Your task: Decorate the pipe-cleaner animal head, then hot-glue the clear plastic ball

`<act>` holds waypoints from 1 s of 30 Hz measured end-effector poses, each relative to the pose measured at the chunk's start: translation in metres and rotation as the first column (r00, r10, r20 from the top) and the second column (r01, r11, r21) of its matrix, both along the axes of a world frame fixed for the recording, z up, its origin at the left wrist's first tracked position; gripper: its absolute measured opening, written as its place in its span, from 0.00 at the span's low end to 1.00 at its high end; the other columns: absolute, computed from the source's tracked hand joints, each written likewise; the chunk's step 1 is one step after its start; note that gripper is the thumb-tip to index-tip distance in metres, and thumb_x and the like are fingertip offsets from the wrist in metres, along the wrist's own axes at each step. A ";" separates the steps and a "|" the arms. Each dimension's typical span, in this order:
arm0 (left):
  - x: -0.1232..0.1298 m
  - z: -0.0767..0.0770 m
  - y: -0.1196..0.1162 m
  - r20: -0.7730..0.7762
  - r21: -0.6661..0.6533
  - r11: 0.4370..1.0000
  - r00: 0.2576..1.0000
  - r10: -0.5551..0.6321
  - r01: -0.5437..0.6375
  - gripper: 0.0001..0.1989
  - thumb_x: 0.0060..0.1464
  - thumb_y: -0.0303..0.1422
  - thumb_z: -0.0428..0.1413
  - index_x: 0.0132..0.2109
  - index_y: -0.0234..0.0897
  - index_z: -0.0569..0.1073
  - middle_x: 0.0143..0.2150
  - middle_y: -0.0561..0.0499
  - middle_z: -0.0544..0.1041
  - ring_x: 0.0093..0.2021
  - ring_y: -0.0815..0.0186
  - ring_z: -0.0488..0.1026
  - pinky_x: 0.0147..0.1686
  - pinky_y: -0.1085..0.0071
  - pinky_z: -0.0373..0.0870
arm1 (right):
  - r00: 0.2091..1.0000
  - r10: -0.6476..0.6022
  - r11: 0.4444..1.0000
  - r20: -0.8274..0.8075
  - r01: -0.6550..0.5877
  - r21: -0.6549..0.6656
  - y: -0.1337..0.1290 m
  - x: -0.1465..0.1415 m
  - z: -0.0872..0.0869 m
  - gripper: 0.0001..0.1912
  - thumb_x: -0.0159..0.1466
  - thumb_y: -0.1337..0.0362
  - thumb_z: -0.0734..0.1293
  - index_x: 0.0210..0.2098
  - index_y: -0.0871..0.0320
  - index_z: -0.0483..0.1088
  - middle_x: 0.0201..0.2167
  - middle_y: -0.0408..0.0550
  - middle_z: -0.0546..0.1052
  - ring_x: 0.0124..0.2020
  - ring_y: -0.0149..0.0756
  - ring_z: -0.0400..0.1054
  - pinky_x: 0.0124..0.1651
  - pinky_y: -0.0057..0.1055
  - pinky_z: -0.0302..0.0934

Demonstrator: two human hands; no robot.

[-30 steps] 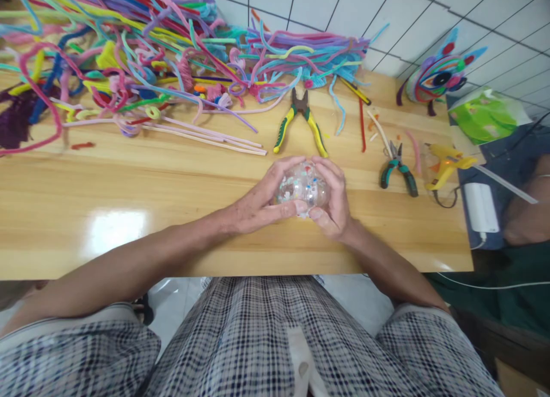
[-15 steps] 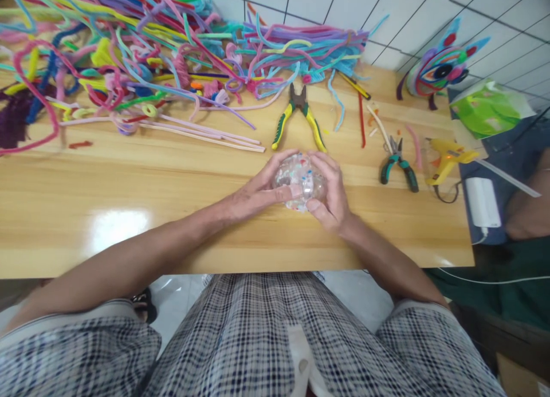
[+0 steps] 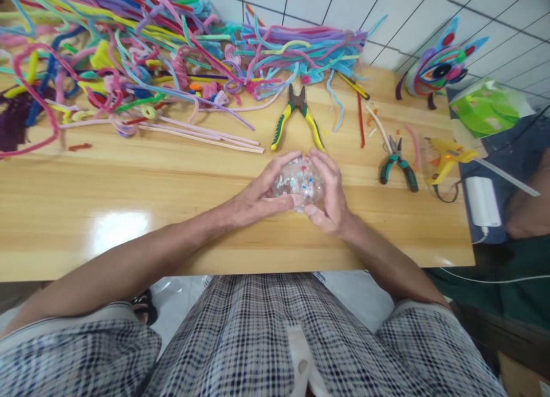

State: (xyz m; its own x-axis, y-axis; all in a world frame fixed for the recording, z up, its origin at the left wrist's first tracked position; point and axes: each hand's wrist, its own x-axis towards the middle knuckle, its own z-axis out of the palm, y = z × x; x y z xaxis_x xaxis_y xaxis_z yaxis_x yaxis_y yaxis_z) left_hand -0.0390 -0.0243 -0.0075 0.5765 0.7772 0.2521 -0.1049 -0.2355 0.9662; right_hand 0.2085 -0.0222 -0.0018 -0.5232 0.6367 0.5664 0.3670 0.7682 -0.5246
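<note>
My left hand [image 3: 253,205] and right hand [image 3: 334,197] cup a clear ball [image 3: 296,181] dotted with coloured specks, above a wooden table [image 3: 193,182].
The ball sits directly between my palms, so neither hand is nearer; it looks round, with no long axis I can make out. Both hands grasp it from the sides, fingers curling round the far side, thumbs on the side towards me with their tips close together. I cannot tell whether its underside touches the wood. Just beyond my fingers lie splayed pliers [image 3: 297,102], handle ends pointing my way.
</note>
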 end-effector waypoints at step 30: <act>0.003 0.003 -0.005 -0.109 0.251 0.947 0.966 0.236 -0.203 0.34 0.71 0.52 0.57 0.77 0.52 0.58 0.79 0.42 0.59 0.81 0.46 0.54 0.81 0.42 0.51 | 1.000 -0.005 0.996 0.029 0.007 -0.087 -0.002 -0.012 -0.001 0.43 0.72 0.48 0.65 0.81 0.48 0.46 0.79 0.58 0.60 0.80 0.61 0.54 0.79 0.70 0.55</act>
State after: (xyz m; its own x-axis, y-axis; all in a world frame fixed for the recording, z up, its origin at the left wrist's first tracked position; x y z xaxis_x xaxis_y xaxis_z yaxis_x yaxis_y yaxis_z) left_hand -0.0359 -0.0295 -0.0045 0.4400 0.8163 0.3742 0.1035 -0.4600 0.8819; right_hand 0.1960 -0.0245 -0.0025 -0.5345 0.6862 0.4934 0.3874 0.7178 -0.5786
